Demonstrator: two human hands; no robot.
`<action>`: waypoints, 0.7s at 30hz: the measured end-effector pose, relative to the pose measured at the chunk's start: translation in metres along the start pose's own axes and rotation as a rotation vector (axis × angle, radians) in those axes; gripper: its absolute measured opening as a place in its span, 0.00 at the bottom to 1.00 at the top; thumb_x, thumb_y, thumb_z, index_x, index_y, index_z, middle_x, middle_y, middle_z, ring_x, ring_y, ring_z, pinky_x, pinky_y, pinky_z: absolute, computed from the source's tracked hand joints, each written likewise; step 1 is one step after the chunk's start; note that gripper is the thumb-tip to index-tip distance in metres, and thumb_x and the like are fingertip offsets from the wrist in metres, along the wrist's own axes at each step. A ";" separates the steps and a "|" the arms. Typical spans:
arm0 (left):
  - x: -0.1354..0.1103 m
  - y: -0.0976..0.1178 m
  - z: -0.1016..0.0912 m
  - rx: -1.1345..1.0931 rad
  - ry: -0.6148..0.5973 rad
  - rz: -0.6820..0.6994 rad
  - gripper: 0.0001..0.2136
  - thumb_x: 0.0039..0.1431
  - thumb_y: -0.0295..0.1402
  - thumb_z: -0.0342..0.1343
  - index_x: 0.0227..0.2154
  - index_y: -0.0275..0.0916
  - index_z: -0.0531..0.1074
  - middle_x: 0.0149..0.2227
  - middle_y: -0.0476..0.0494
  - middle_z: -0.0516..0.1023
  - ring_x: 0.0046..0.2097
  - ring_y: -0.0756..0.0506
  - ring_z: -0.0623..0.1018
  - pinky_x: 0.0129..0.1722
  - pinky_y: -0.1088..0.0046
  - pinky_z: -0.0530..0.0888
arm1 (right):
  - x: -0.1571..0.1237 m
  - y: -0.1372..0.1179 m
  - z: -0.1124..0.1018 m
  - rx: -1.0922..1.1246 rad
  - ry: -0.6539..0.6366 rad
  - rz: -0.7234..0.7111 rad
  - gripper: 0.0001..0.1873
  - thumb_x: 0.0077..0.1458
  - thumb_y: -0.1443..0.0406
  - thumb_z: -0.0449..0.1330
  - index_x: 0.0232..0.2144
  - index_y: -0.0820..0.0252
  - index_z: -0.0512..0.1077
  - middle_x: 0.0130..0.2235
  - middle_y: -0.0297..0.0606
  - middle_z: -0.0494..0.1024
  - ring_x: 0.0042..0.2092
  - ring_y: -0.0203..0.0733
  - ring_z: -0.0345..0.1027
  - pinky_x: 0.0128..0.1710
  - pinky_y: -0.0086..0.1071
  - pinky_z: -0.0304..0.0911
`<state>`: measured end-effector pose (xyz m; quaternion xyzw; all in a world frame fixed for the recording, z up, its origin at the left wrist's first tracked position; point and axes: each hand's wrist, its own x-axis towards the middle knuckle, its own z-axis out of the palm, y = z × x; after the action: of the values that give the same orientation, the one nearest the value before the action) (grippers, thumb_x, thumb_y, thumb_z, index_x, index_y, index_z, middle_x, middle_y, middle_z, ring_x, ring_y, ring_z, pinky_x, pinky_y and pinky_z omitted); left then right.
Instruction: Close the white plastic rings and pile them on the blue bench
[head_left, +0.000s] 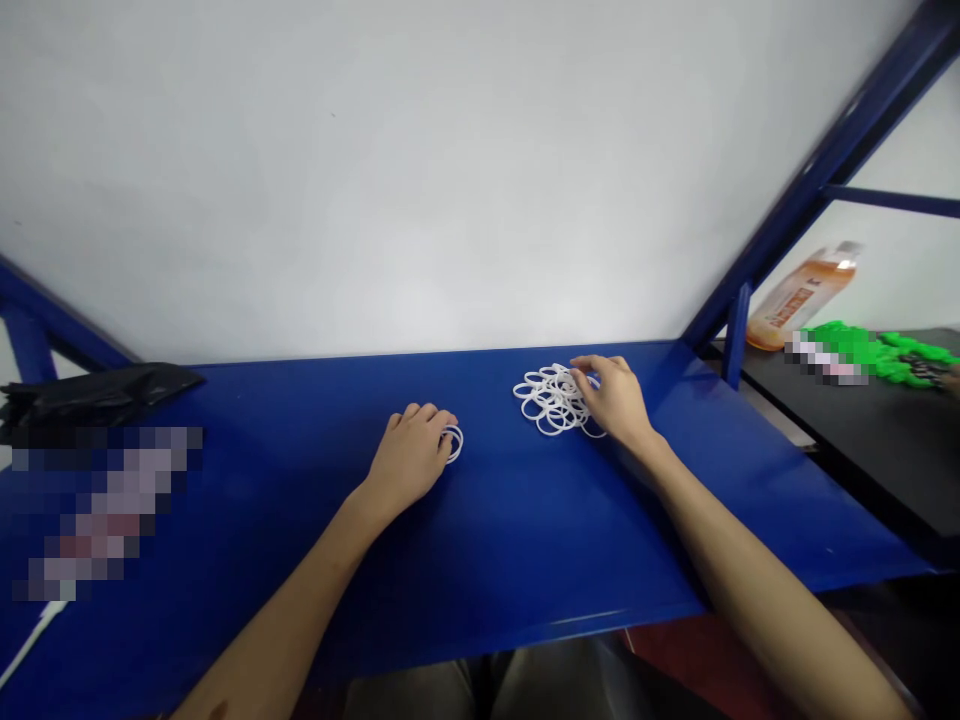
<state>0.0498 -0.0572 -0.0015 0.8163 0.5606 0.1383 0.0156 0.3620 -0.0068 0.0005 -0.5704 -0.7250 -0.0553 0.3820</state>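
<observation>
A loose pile of several white rings (553, 400) lies on the blue table (495, 520) near the back wall. My right hand (616, 398) rests on the pile's right side, its fingertips curled on the rings. My left hand (411, 455) sits further left on the table, fingers curled round a small stack of white rings (453, 443) that shows at its fingertips.
A black bag (97, 395) lies at the table's far left. To the right, past a blue frame post (737, 335), a black surface holds an orange bottle (801, 295) and green items (874, 352). White wall runs behind.
</observation>
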 end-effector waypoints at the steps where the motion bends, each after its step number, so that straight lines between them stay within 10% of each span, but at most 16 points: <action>1: 0.000 0.000 0.000 -0.007 0.009 0.001 0.10 0.65 0.29 0.48 0.41 0.41 0.75 0.43 0.42 0.79 0.46 0.38 0.73 0.44 0.60 0.66 | 0.000 0.002 0.001 -0.006 -0.005 0.012 0.12 0.62 0.61 0.57 0.41 0.59 0.77 0.39 0.42 0.82 0.46 0.54 0.69 0.45 0.45 0.67; 11: 0.000 0.014 -0.012 -0.208 0.231 0.018 0.04 0.65 0.32 0.54 0.35 0.42 0.73 0.37 0.47 0.79 0.43 0.42 0.72 0.44 0.63 0.66 | -0.009 -0.038 -0.009 0.021 0.019 -0.155 0.12 0.65 0.59 0.55 0.42 0.58 0.76 0.42 0.44 0.80 0.47 0.53 0.65 0.49 0.47 0.64; 17: -0.006 0.033 -0.016 -0.570 0.118 0.045 0.04 0.64 0.35 0.55 0.34 0.42 0.73 0.26 0.55 0.73 0.30 0.50 0.73 0.34 0.73 0.67 | -0.036 -0.092 -0.012 0.449 -0.463 -0.329 0.13 0.65 0.58 0.57 0.48 0.57 0.72 0.40 0.38 0.79 0.41 0.41 0.72 0.43 0.37 0.68; 21: -0.008 0.040 -0.016 -0.684 0.051 0.022 0.05 0.63 0.37 0.56 0.35 0.42 0.72 0.23 0.57 0.71 0.26 0.52 0.71 0.29 0.76 0.67 | -0.042 -0.096 -0.008 0.561 -0.516 -0.195 0.06 0.65 0.63 0.56 0.41 0.58 0.71 0.32 0.33 0.78 0.31 0.34 0.70 0.32 0.29 0.66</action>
<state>0.0799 -0.0818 0.0197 0.7662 0.4728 0.3388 0.2731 0.2845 -0.0773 0.0141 -0.3675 -0.8350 0.2541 0.3212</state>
